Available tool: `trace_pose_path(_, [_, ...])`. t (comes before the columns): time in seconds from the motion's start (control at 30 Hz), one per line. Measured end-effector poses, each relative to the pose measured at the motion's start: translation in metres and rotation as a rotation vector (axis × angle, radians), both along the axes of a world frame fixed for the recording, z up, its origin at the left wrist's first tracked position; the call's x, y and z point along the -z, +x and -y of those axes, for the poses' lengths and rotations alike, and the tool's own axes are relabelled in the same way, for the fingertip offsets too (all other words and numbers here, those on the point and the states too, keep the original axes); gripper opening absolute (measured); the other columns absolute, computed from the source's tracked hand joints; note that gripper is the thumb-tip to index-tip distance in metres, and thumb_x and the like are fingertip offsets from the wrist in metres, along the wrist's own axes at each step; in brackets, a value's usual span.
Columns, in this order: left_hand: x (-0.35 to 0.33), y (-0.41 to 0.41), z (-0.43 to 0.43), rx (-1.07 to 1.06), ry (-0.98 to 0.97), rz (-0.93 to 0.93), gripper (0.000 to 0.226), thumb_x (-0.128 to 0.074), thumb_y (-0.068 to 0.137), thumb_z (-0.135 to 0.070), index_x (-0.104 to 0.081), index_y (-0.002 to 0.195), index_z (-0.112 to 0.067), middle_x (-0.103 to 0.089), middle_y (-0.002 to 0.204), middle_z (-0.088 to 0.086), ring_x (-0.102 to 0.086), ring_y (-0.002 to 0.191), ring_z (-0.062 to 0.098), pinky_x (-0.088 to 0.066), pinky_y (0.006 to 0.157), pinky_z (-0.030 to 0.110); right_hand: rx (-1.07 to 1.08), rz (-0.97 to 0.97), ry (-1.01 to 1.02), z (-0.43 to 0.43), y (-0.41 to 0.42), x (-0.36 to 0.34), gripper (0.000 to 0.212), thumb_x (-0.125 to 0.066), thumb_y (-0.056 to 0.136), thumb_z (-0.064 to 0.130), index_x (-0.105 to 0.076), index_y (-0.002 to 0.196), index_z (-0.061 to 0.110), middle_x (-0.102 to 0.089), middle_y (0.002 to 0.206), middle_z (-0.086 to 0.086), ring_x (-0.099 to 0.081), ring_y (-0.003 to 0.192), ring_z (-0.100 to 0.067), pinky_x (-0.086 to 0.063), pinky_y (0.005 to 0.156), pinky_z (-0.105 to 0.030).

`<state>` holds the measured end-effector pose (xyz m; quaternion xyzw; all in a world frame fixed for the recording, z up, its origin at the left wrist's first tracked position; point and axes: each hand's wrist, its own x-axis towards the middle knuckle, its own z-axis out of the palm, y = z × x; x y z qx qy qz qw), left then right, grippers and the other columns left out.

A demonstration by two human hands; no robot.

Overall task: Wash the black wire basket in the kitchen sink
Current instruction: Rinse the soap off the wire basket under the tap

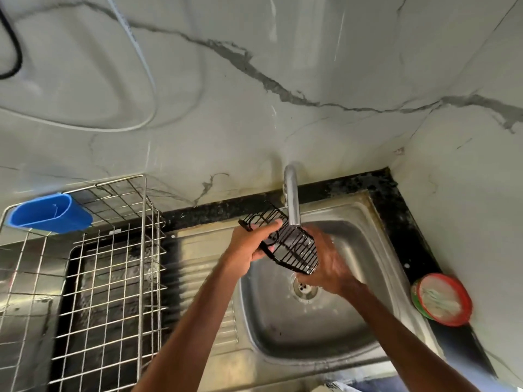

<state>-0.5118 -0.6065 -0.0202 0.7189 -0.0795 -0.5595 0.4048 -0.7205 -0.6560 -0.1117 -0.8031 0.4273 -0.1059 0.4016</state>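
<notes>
Holding black wire basket (pixel 285 244) under the tap (pixel 293 202) over the sink (pixel 376 250): left hand (pixel 249 250) fingers clamped on its end, right hand (pixel 328 258) cupping underneath. I judge it light, stiff, wet-slippery; grip rim wires.

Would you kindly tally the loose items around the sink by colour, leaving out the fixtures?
Black: 1, the wire basket, held in both hands under the tap
Blue: 1, the plastic holder
Silver: 1, the dish rack
Red and green: 1, the round tub
Total: 4
</notes>
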Motion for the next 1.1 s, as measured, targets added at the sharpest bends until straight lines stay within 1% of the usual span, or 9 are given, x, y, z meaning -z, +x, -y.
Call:
trace_pose_path(0.13, [0.021, -0.013, -0.003, -0.105, 0.040, -0.031, 0.054, -0.096, 0.071, -0.025, -0.070, 0.110, 0.002, -0.077, 0.109, 0.019, -0.078, 0.098, 0.028, -0.062, 0.065, 0.024, -0.006, 0.023, 0.112, 0.000, -0.002, 0.008, 0.109, -0.087, 0.057, 0.037, -0.026, 0.148, 0.037, -0.040, 0.141, 0.009, -0.040, 0.129, -0.009, -0.046, 0.108, -0.040])
trace_pose_path(0.3, [0.027, -0.022, 0.000, -0.109, 0.112, -0.037, 0.059, -0.100, 0.066, -0.035, -0.076, 0.111, -0.004, -0.078, 0.085, 0.009, -0.070, 0.065, 0.024, -0.064, 0.072, 0.037, -0.019, -0.025, 0.090, 0.000, 0.002, 0.024, 0.114, -0.082, 0.057, 0.042, -0.021, 0.152, 0.030, -0.036, 0.149, 0.002, -0.036, 0.138, -0.016, -0.042, 0.112, -0.041])
trace_pose_path(0.53, [0.039, -0.026, 0.014, -0.192, 0.220, 0.100, 0.115, -0.101, 0.027, -0.051, -0.060, 0.124, -0.005, -0.068, 0.118, 0.016, -0.077, 0.079, 0.028, -0.060, 0.049, 0.035, -0.067, -0.058, 0.018, -0.003, 0.010, 0.035, 0.112, -0.077, 0.059, 0.044, -0.021, 0.155, 0.025, -0.031, 0.156, 0.001, -0.028, 0.145, -0.018, -0.035, 0.118, -0.043])
trace_pose_path(0.7, [0.048, -0.021, 0.022, -0.190, 0.175, 0.080, 0.098, -0.100, 0.039, -0.040, -0.062, 0.120, 0.000, -0.074, 0.105, 0.020, -0.069, 0.062, 0.020, -0.061, 0.052, 0.035, -0.034, -0.059, -0.003, -0.006, 0.012, 0.038, 0.112, -0.073, 0.063, 0.048, -0.016, 0.156, 0.026, -0.027, 0.160, -0.001, -0.024, 0.149, -0.020, -0.033, 0.118, -0.047])
trace_pose_path(0.8, [0.052, -0.016, 0.023, -0.144, 0.159, 0.057, 0.075, -0.100, 0.058, -0.034, -0.062, 0.113, 0.000, -0.075, 0.082, 0.013, -0.069, 0.063, 0.020, -0.055, 0.050, 0.027, -0.065, -0.052, 0.024, -0.010, 0.011, 0.027, 0.124, -0.075, 0.071, 0.053, 0.009, 0.160, 0.031, -0.001, 0.169, 0.004, -0.002, 0.156, -0.017, -0.018, 0.125, -0.053])
trace_pose_path(0.9, [0.055, -0.008, 0.021, -0.095, 0.135, 0.053, 0.056, -0.095, 0.072, -0.027, -0.061, 0.108, -0.001, -0.068, 0.051, -0.003, -0.065, 0.081, 0.024, -0.054, 0.073, 0.036, -0.153, -0.169, 0.033, -0.015, 0.018, 0.007, 0.131, -0.070, 0.077, 0.066, 0.029, 0.154, 0.028, 0.030, 0.164, 0.005, 0.026, 0.152, -0.018, 0.009, 0.121, -0.058])
trace_pose_path(0.97, [0.059, -0.002, 0.017, -0.062, 0.105, 0.051, 0.079, -0.096, 0.066, -0.029, -0.059, 0.127, 0.003, -0.070, 0.058, -0.003, -0.067, 0.081, 0.021, -0.057, 0.085, 0.043, -0.232, -0.309, -0.120, -0.020, 0.030, -0.010, 0.128, -0.063, 0.082, 0.070, 0.028, 0.155, 0.017, 0.032, 0.163, -0.005, 0.029, 0.150, -0.026, 0.014, 0.117, -0.068])
trace_pose_path(1.03, [0.062, 0.004, 0.011, -0.034, 0.061, 0.071, 0.095, -0.098, 0.063, -0.034, -0.052, 0.138, 0.003, -0.069, 0.072, 0.003, -0.070, 0.068, 0.012, -0.065, 0.070, 0.036, -0.280, -0.248, -0.125, -0.026, 0.042, -0.022, 0.126, -0.063, 0.084, 0.067, 0.024, 0.156, 0.011, 0.028, 0.164, -0.007, 0.026, 0.151, -0.026, 0.012, 0.120, -0.062])
trace_pose_path(1.1, [0.064, 0.011, 0.006, -0.009, 0.044, 0.089, 0.080, -0.097, 0.063, -0.035, -0.059, 0.127, -0.005, -0.065, 0.078, 0.008, -0.064, 0.053, 0.005, -0.051, 0.045, 0.020, -0.284, -0.092, -0.034, -0.033, 0.048, -0.030, 0.126, -0.063, 0.085, 0.068, 0.024, 0.156, 0.012, 0.028, 0.165, -0.003, 0.025, 0.152, -0.018, 0.011, 0.124, -0.044])
